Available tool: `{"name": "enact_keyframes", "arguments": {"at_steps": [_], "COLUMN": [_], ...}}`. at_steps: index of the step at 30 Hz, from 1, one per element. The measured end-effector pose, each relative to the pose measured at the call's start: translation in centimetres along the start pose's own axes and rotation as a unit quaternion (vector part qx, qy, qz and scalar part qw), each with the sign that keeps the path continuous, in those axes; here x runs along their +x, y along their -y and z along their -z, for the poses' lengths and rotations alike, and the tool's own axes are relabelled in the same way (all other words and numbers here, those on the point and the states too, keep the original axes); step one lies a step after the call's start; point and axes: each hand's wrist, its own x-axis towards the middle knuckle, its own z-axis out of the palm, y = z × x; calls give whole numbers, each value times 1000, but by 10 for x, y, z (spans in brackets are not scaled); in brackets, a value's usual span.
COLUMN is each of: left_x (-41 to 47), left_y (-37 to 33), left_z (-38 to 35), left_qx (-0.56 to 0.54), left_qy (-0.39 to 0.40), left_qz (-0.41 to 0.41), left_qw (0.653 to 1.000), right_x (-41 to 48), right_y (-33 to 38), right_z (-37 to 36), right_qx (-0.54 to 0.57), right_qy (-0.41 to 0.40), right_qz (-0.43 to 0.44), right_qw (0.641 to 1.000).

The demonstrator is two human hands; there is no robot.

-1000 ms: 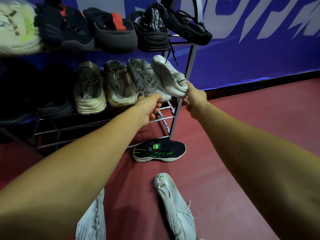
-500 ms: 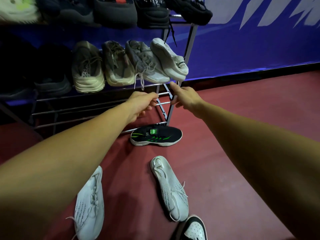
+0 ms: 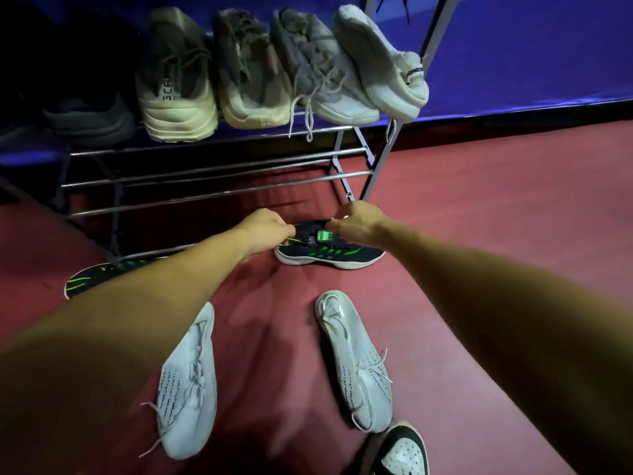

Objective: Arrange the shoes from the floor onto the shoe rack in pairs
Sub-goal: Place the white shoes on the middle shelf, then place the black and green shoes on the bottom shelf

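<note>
You are facing the shoe rack [image 3: 212, 176], which is filling the upper left of the frame. A row of four shoes [image 3: 250, 70] is sitting side by side on its shelf along the top edge, with a fifth shoe [image 3: 89, 118] sitting to their left. On the floor [image 3: 479, 217], just in front of the rack's right leg, the centre sneaker [image 3: 329, 255] is lying, and your left hand [image 3: 267, 228] and right hand [image 3: 356, 222] are gripping its top from either side. Its mate [image 3: 102, 274] is lying at mid left, partly under the lowest rail and behind your left forearm. Nearer you, the left laced shoe [image 3: 188, 389] and right laced shoe [image 3: 356, 365] are lying apart at lower centre. Another shoe [image 3: 400, 450] is poking in at the bottom edge, just beside the right one.
</note>
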Motion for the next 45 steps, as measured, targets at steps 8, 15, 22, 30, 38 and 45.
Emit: {"name": "enact_keyframes", "arguments": {"at_steps": [8, 15, 22, 30, 38, 45], "left_x": [46, 85, 106, 89, 38, -34], "left_y": [17, 50, 67, 44, 17, 21], "left_z": [-37, -81, -96, -78, -24, 49], "left_qx": [161, 173, 180, 190, 156, 228], "left_qy": [54, 29, -24, -25, -32, -5], "left_qz": [-18, -39, -53, -85, -64, -83], "left_qw": [985, 984, 982, 978, 985, 970], "right_x": [47, 80, 91, 81, 43, -6], "right_y": [-22, -42, -59, -46, 4, 73], "right_z": [-48, -86, -106, -86, -48, -42], "right_qx": [-61, -103, -121, -178, -225, -219], "right_qy": [96, 89, 29, 7, -17, -8], "right_qz": [8, -15, -21, 5, 42, 84], "right_qw": [994, 991, 992, 984, 973, 972]}}
